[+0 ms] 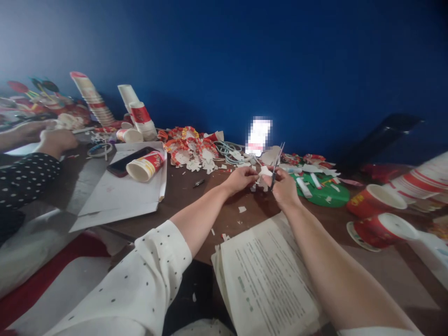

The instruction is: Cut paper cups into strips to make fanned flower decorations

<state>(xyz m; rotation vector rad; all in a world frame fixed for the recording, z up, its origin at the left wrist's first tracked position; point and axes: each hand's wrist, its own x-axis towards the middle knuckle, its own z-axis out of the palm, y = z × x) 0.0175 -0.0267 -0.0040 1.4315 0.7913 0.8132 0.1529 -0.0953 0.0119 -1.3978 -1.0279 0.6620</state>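
Observation:
My left hand (242, 179) is closed, its fingertips pinching a small white paper piece (265, 171) over the table. Close on its right, my right hand (285, 190) is wrapped round a pair of scissors (277, 161). The blades point up and away from me, beside the paper. Which edge of the paper they touch is too small to tell. Paper scraps (242, 209) lie on the brown table below my hands. Beyond my left hand sits a heap of red and white cut-paper shapes (191, 148).
A lit phone (258, 135) stands against the blue wall. To the right are a green disc (329, 193) with glue-stick-like tubes and red paper cups (380, 200). Printed sheets (266, 275) lie nearest me. At left are stacked cups (142, 119), a dark phone (131, 161) and another person's hands (58, 140).

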